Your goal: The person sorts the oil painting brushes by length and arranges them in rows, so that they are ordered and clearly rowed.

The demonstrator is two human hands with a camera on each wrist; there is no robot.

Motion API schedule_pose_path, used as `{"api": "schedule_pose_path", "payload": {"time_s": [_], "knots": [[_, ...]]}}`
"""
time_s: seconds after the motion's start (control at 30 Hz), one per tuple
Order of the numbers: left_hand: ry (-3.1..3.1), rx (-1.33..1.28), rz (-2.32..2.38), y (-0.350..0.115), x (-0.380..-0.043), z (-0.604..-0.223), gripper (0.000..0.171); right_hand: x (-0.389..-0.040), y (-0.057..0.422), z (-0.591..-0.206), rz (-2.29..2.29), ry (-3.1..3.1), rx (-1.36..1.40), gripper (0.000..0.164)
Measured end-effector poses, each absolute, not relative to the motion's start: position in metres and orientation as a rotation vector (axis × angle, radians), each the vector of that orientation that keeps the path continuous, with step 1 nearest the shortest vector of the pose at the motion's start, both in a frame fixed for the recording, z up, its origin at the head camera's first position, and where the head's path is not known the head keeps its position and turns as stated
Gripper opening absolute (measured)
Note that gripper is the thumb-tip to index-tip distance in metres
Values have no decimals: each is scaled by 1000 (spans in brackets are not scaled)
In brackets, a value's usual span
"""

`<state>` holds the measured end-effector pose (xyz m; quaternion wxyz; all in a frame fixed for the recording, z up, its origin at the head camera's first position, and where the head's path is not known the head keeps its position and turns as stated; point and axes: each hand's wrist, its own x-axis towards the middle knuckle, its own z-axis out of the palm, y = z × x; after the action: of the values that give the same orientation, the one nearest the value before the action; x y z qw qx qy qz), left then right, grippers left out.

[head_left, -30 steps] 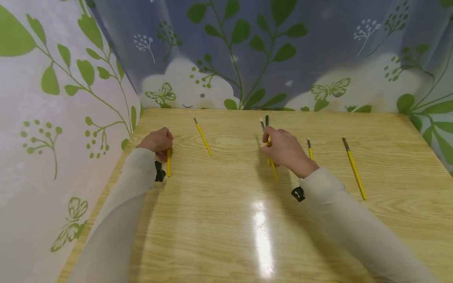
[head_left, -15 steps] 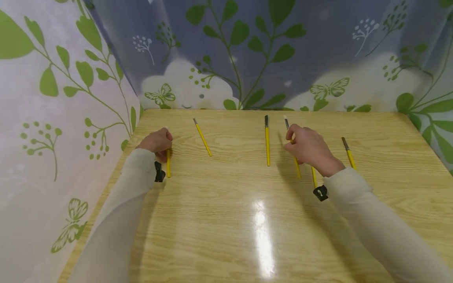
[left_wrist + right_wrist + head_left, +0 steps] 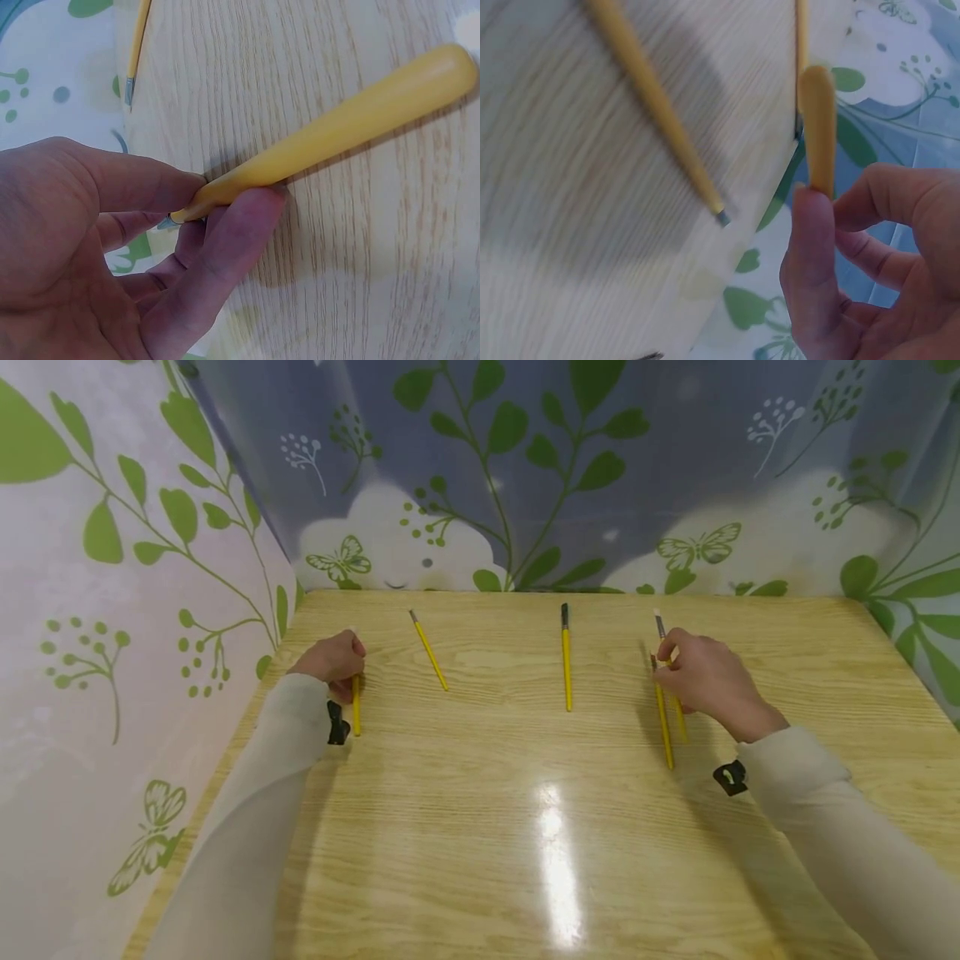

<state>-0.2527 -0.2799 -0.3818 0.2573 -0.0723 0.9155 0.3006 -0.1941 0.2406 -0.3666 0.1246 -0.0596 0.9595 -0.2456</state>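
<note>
At the table's left side my left hand [image 3: 330, 660] pinches a yellow paintbrush [image 3: 360, 120] near its metal collar, the handle end pointing toward me. The bristles are mostly hidden behind the fingers. My right hand [image 3: 708, 677] holds another yellow paintbrush [image 3: 821, 127] between thumb and fingers, raised over the table, its white bristles [image 3: 657, 613] pointing away from me. Just left of it, partly overlapped by the fingertips in the head view, lies a yellow paintbrush [image 3: 663, 722] with a brown tip.
Between the hands lie a slim yellow paintbrush [image 3: 429, 652] and a dark-bristled one [image 3: 567, 664]. A dark brush tip [image 3: 651, 355] shows at the right wrist view's lower edge. Leaf-patterned cloth [image 3: 480, 485] borders the wooden table [image 3: 450, 827] at the back and left.
My right hand has carried its paintbrush rightward, from over the dark-bristled brush to beside the brown-tipped one. The rightmost brush is now hidden behind that hand and sleeve. My left hand stays put.
</note>
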Motion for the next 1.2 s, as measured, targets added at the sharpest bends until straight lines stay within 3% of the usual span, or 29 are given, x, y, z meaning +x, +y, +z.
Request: {"api": "schedule_pose_path", "payload": {"time_s": [0.5,1.2], "knots": [[2464,-197,821,-281,-255,-383,27,-190,283,-379,-594,2794,-140,38],[2471,-229,793,-279,-257,-383,26,-193,308,-395,-519,2757,-125,40]]}}
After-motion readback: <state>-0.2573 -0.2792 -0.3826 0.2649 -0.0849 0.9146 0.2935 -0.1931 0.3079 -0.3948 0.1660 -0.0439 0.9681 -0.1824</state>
